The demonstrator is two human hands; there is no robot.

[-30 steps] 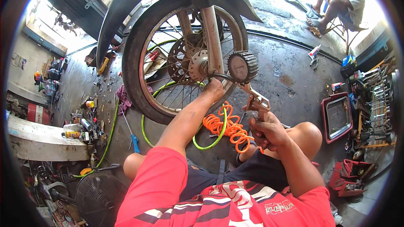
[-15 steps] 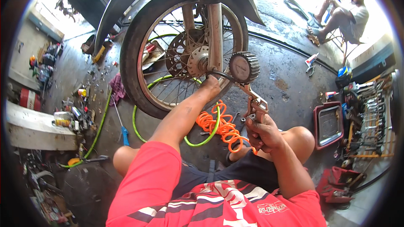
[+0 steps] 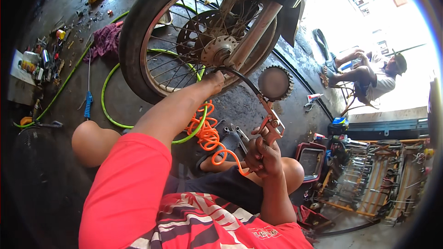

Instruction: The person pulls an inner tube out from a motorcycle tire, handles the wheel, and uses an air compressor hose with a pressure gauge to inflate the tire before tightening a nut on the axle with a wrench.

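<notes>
My left hand grips the end of a black hose at the lower rim of a motorbike's front wheel, below the hub; its fingertips are hidden. My right hand is closed round the handle of a metal tyre inflator, which carries a round gauge in a ribbed black casing. The hose runs from the inflator to my left hand. An orange coiled hose hangs from the inflator's lower end, across a green hose.
A seated person is at the bright doorway on the right. A wrench rack, red-rimmed tray and red toolbox lie at my right. At left are a purple rag, blue-handled tool and scattered cans.
The view has turned and tilted, so wheel and hands appear further left and more of the wrench rack shows. Both hands keep their grips on hose and inflator.
</notes>
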